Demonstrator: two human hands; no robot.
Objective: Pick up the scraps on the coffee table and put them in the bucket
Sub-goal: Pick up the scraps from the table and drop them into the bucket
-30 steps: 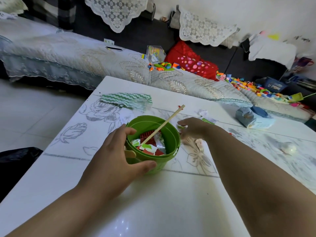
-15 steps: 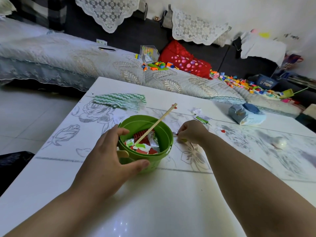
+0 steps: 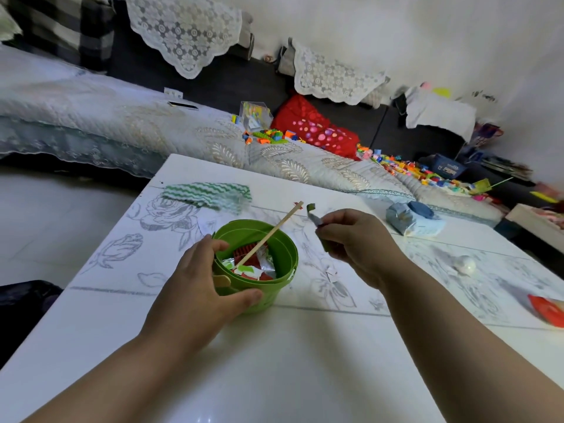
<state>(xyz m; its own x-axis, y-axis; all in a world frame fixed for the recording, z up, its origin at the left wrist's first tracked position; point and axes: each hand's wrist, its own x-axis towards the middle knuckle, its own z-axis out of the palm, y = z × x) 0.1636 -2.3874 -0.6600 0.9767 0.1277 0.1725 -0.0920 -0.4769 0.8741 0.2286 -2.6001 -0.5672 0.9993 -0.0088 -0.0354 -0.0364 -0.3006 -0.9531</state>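
A small green bucket [image 3: 280,248] stands on the white coffee table [image 3: 274,361]. It holds red, green and white paper scraps and a wooden stick [image 3: 271,233] that leans out over the far rim. My left hand [image 3: 195,294] wraps around the bucket's near left side. My right hand [image 3: 360,242] is lifted just right of the bucket and pinches green and silvery scraps [image 3: 312,213]. One small white scrap [image 3: 331,272] lies on the table below that hand.
A green-and-white wavy cloth [image 3: 207,193] lies at the table's far left. A blue tissue pack [image 3: 409,216] and a white ball [image 3: 465,265] are to the right, a red item [image 3: 546,309] at the right edge. A sofa with toy bricks [image 3: 268,137] runs behind the table.
My right hand has risen from the tabletop with scraps pinched in its fingers and now hovers beside the bucket. My left hand stays on the bucket.
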